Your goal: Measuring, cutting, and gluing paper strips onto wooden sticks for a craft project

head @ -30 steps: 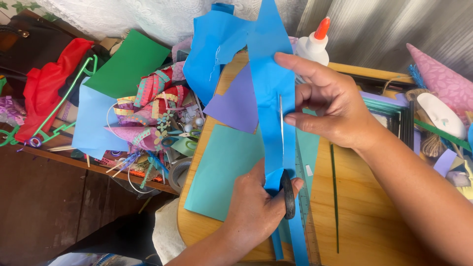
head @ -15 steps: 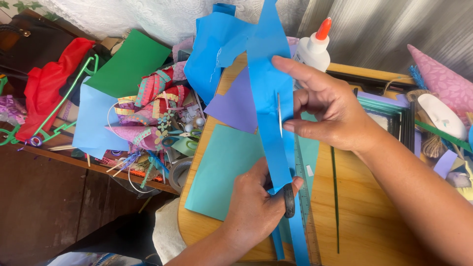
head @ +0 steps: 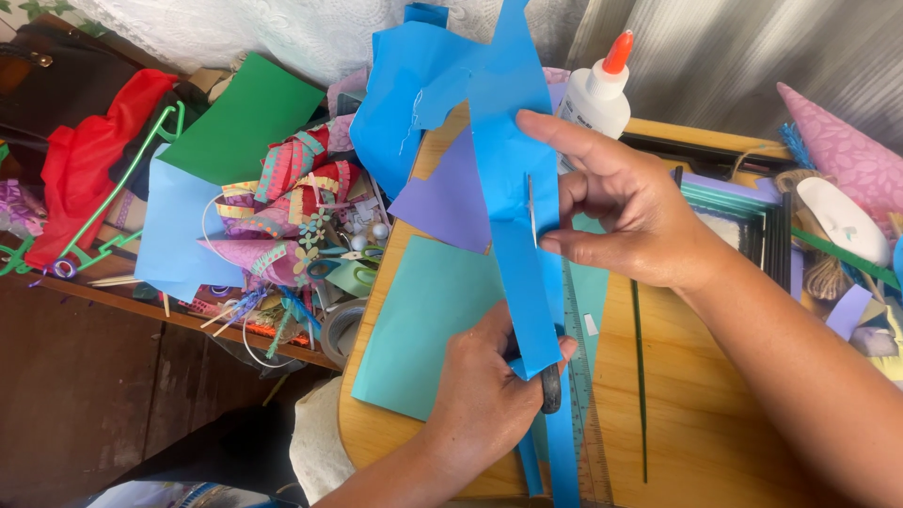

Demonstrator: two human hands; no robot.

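Note:
My left hand (head: pixel 484 400) grips a pair of scissors (head: pixel 549 388) with dark handles, blades pointing up into a long blue paper sheet (head: pixel 513 198). Only a thin sliver of blade (head: pixel 530 212) shows through the cut in the paper. My right hand (head: pixel 625 207) pinches the right edge of the blue paper next to the blade, holding the sheet up above a round-cornered wooden table (head: pixel 687 395). A narrow blue strip (head: pixel 562 452) hangs down below the scissors. Under the paper lie a teal sheet (head: pixel 423 325) and a purple sheet (head: pixel 450 202).
A white glue bottle (head: pixel 597 94) with an orange tip stands at the table's far edge. A transparent ruler (head: pixel 576 376) lies on the table. Left of the table sits a heap of ribbons, teal scissors (head: pixel 339 273), green paper (head: pixel 240 127) and light blue paper. Frames and twine crowd the right.
The scissors have cut further up the blue paper. My right hand has shifted slightly along the paper's edge beside the blade.

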